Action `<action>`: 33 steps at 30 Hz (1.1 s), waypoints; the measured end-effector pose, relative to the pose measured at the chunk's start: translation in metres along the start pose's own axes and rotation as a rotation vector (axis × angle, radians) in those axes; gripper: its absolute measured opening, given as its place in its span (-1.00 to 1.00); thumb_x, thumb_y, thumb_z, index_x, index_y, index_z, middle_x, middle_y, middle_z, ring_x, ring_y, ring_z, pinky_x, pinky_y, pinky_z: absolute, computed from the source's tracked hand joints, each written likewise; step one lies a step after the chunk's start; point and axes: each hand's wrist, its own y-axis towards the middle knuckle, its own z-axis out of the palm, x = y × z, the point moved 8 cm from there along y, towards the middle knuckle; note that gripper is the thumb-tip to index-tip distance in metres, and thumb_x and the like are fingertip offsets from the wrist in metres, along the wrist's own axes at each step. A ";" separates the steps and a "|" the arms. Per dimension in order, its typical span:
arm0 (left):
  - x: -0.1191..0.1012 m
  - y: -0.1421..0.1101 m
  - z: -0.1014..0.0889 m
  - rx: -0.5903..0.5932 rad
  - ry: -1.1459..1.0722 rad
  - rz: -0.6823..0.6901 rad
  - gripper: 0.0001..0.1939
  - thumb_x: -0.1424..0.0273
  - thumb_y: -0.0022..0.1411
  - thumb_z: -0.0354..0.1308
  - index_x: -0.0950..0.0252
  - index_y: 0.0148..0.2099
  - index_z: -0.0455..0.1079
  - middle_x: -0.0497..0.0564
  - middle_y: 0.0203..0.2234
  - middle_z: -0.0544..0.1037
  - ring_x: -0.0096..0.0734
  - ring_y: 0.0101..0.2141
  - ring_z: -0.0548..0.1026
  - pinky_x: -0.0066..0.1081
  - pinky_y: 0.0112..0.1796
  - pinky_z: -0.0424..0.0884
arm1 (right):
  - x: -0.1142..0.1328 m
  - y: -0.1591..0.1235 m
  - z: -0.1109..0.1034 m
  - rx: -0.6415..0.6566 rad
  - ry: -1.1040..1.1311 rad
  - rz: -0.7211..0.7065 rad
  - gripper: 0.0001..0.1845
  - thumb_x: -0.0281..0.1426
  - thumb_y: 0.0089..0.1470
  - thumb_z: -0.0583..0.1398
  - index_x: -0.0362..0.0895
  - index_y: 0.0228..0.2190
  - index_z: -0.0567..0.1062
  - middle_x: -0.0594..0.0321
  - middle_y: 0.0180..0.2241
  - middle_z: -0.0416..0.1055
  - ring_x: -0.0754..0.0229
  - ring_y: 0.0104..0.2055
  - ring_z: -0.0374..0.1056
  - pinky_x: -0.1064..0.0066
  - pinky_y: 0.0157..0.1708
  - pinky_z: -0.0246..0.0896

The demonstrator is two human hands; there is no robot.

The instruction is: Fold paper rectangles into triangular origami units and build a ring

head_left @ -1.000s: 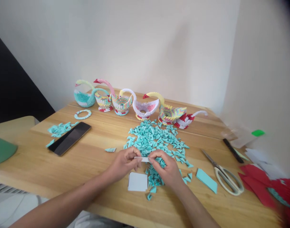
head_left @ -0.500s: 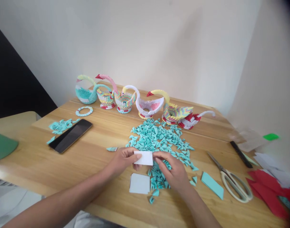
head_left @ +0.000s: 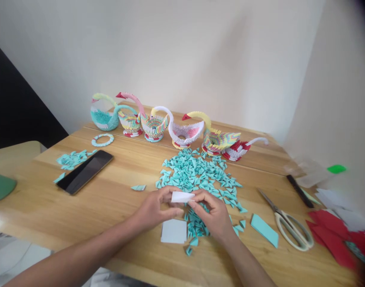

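A small white paper slip (head_left: 181, 197) is up between my hands, above the table, bent or folded along its length. My right hand (head_left: 210, 211) pinches its right end between thumb and fingers. My left hand (head_left: 158, 207) has its fingers at and behind the left end, with the thumb lowered away from the paper. Below them lies a stack of white paper pieces (head_left: 174, 231). A large heap of folded turquoise paper triangles (head_left: 191, 171) spreads behind my hands and partly under them.
Several folded-paper swans (head_left: 185, 133) line the back. A paper ring (head_left: 103, 140), a phone (head_left: 85, 172) and more turquoise pieces (head_left: 73, 158) lie left. Right are turquoise slips (head_left: 264, 230), scissors (head_left: 291, 229), a black bar-shaped object (head_left: 300, 191) and red paper (head_left: 332, 235).
The white slip went from flat and facing me to a narrower, bent shape. My left thumb has come off its front, and my right hand has moved in onto its right end.
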 end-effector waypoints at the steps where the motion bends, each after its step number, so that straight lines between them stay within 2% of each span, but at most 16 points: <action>1: 0.002 0.000 -0.002 -0.033 0.019 -0.008 -0.63 0.34 0.05 0.29 0.39 -0.11 0.33 0.09 -0.30 0.57 -0.35 -0.32 0.51 -0.43 -0.26 0.38 | 0.000 0.000 0.001 0.005 0.009 0.007 -0.86 -0.36 0.05 0.22 -0.11 -0.52 0.48 0.20 -0.39 0.51 0.16 -0.30 0.43 0.39 -0.28 0.30; 3: 0.006 0.001 -0.005 -0.073 0.030 -0.018 -0.75 0.33 0.10 0.24 0.39 -0.21 0.35 0.07 -0.37 0.57 -0.36 -0.35 0.52 -0.43 -0.28 0.39 | -0.002 0.000 0.003 0.020 0.032 0.027 -0.87 -0.36 0.04 0.22 -0.11 -0.51 0.49 0.19 -0.40 0.51 0.15 -0.30 0.43 0.39 -0.29 0.30; 5: 0.009 0.001 -0.006 -0.084 0.029 -0.018 -0.77 0.30 0.13 0.21 0.38 -0.27 0.37 0.03 -0.47 0.55 -0.38 -0.43 0.51 -0.44 -0.34 0.39 | -0.005 0.000 0.006 0.035 0.066 0.068 -0.87 -0.35 0.03 0.22 -0.12 -0.50 0.49 0.19 -0.41 0.51 0.17 -0.33 0.42 0.41 -0.33 0.30; 11: 0.013 0.001 -0.008 -0.117 0.022 -0.026 -0.76 0.27 0.12 0.21 0.38 -0.32 0.38 0.00 -0.56 0.53 -0.42 -0.51 0.49 -0.46 -0.41 0.40 | -0.015 -0.002 0.007 -0.003 0.112 0.176 -0.82 -0.30 0.01 0.22 -0.13 -0.52 0.45 0.22 -0.43 0.50 0.21 -0.39 0.40 0.43 -0.37 0.30; 19: 0.018 0.001 -0.008 -0.125 0.035 -0.070 -0.70 0.20 0.09 0.23 0.39 -0.38 0.39 -0.01 -0.61 0.52 -0.44 -0.57 0.49 -0.48 -0.47 0.40 | -0.015 -0.005 0.007 -0.025 0.139 0.194 -0.81 -0.28 0.02 0.23 -0.12 -0.50 0.41 0.24 -0.45 0.47 0.23 -0.41 0.39 0.44 -0.40 0.29; 22: 0.018 0.001 -0.007 -0.129 0.033 -0.075 -0.68 0.19 0.09 0.23 0.39 -0.39 0.39 -0.01 -0.62 0.52 -0.44 -0.58 0.49 -0.49 -0.49 0.42 | -0.017 -0.006 0.008 -0.005 0.181 0.221 -0.84 -0.29 0.05 0.22 -0.11 -0.34 0.42 0.29 -0.48 0.47 0.25 -0.45 0.38 0.45 -0.41 0.29; 25: 0.020 0.001 -0.007 -0.137 0.013 -0.088 -0.68 0.18 0.07 0.24 0.38 -0.41 0.38 -0.02 -0.61 0.52 -0.45 -0.58 0.50 -0.49 -0.50 0.43 | -0.020 -0.006 0.011 0.034 0.205 0.243 -0.71 -0.29 0.06 0.21 -0.12 -0.15 0.44 0.27 -0.43 0.51 0.23 -0.40 0.41 0.43 -0.37 0.31; 33: 0.020 0.000 -0.007 -0.141 0.019 -0.088 -0.69 0.19 0.08 0.23 0.36 -0.44 0.37 -0.04 -0.61 0.53 -0.46 -0.60 0.50 -0.51 -0.52 0.44 | -0.023 -0.007 0.010 0.022 0.119 0.235 -0.76 -0.28 0.04 0.22 -0.14 -0.27 0.55 0.27 -0.49 0.43 0.25 -0.45 0.34 0.45 -0.42 0.30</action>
